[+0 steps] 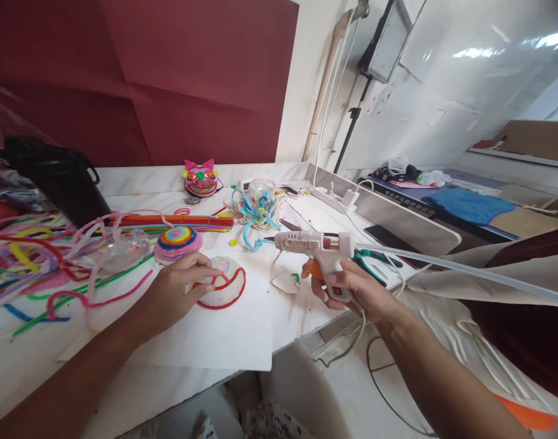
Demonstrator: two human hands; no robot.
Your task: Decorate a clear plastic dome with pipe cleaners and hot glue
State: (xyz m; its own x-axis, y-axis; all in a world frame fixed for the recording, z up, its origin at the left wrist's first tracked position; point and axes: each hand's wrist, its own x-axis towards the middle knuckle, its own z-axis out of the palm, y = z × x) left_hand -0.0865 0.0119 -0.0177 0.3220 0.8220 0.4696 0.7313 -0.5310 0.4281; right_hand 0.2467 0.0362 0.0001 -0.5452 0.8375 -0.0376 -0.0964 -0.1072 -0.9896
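My right hand (347, 286) is wrapped round the grip of a white hot glue gun (310, 242). Its nozzle points left, above the table, and a long clear glue stick (447, 263) sticks out of the back. With bunched fingers, my left hand (180, 289) pinches a red pipe cleaner (243, 289) at the left side of a round whitish disc (218, 297). That pipe cleaner curves along the disc's lower and right edge and bends inward. The fingertips cover part of the disc, which lies on a white sheet (233, 341).
Loose pipe cleaners (41, 250) and a dark bottle (54, 183) are at the left. Behind the disc sit a striped dome (178, 244), a pink cat-like mask (200, 178) and a blue-white tangle (255, 207). Green-handled pliers (370, 268) lie near the glue gun.
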